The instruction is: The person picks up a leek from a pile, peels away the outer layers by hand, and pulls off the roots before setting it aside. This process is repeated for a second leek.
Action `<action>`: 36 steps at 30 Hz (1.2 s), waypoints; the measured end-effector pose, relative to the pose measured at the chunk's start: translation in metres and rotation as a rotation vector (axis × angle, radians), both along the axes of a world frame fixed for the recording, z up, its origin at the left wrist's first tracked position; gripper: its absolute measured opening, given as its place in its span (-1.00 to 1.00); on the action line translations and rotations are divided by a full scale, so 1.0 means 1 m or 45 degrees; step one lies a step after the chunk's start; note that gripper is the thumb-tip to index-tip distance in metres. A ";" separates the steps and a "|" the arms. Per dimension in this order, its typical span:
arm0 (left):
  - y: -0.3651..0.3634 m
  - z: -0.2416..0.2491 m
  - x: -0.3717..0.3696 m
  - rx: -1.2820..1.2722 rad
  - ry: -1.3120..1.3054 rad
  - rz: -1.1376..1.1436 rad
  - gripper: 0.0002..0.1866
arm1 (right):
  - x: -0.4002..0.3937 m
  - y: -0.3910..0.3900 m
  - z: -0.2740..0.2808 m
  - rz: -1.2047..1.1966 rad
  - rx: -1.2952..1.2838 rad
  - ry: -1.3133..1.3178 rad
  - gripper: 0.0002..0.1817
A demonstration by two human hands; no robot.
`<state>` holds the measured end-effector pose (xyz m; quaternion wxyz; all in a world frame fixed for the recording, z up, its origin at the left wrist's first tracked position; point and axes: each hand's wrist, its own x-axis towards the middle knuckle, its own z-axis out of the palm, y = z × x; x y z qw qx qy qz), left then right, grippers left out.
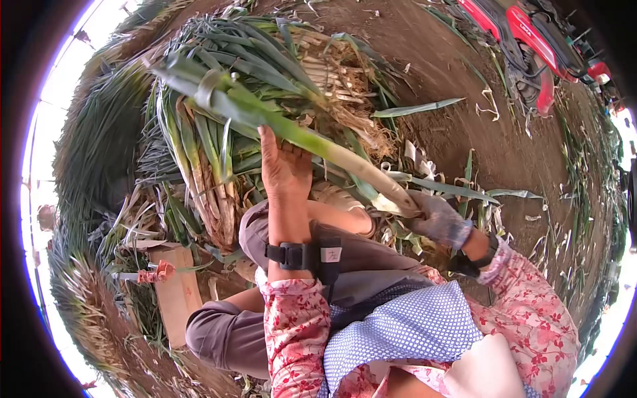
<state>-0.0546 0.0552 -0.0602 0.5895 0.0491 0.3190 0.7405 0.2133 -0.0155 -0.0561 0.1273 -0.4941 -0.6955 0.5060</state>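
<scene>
"In the head view, what's the right hand doing?"
"It's in a glove, curled tight around the white root end of a long leek."
"And the left hand?"
"Thumb out, touching the leek's middle. I can't tell if it squeezes."
"Where does the leek point?"
"It slants from the right hand, green leaves past the left."

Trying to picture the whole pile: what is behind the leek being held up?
Behind the held leek, other leeks show on both sides, with tangled roots above its pale end. Whatever lies directly behind the stalk is covered, so I can't tell what is there.
</scene>
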 end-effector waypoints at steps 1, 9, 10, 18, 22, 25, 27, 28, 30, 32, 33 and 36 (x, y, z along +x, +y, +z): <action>0.000 -0.006 -0.004 0.042 -0.024 -0.050 -0.41 | -0.001 -0.001 -0.011 0.003 0.047 -0.007 -0.42; -0.008 -0.003 0.000 0.158 0.118 -0.143 -0.47 | -0.045 0.051 -0.024 0.144 0.283 -0.196 -0.29; -0.009 -0.001 0.001 0.203 0.070 -0.182 -0.47 | -0.053 0.065 -0.020 0.251 0.238 -0.207 -0.34; -0.011 0.004 -0.013 0.207 -0.136 0.016 -0.48 | -0.091 0.073 -0.018 0.288 -0.596 0.779 -0.50; -0.004 -0.012 -0.029 -0.055 -0.075 0.365 -0.49 | -0.041 0.064 -0.037 0.413 -1.297 1.076 -0.52; -0.008 -0.004 -0.029 -0.165 -0.061 0.490 -0.52 | 0.001 0.048 -0.025 -0.145 -1.269 0.904 -0.66; -0.007 -0.005 -0.019 -0.266 0.021 0.502 -0.54 | 0.040 0.037 -0.037 -0.258 -0.928 0.614 -0.70; -0.005 -0.004 -0.013 -0.315 0.068 0.503 -0.55 | 0.065 0.032 -0.058 -0.152 -0.734 0.527 -0.71; -0.006 0.009 -0.005 -0.398 0.145 0.593 -0.55 | 0.098 0.019 -0.081 0.052 -0.347 0.346 -0.72; 0.001 0.006 -0.029 -0.452 0.169 0.703 -0.52 | 0.103 0.002 -0.010 -0.232 -0.491 -0.608 -0.71; 0.000 0.006 -0.036 -0.425 0.271 0.783 -0.47 | 0.151 -0.007 -0.033 -0.046 -0.319 -0.928 -0.69; -0.016 0.009 -0.037 -0.407 0.355 0.637 -0.50 | 0.297 -0.049 -0.063 -0.351 -0.237 -1.516 -0.36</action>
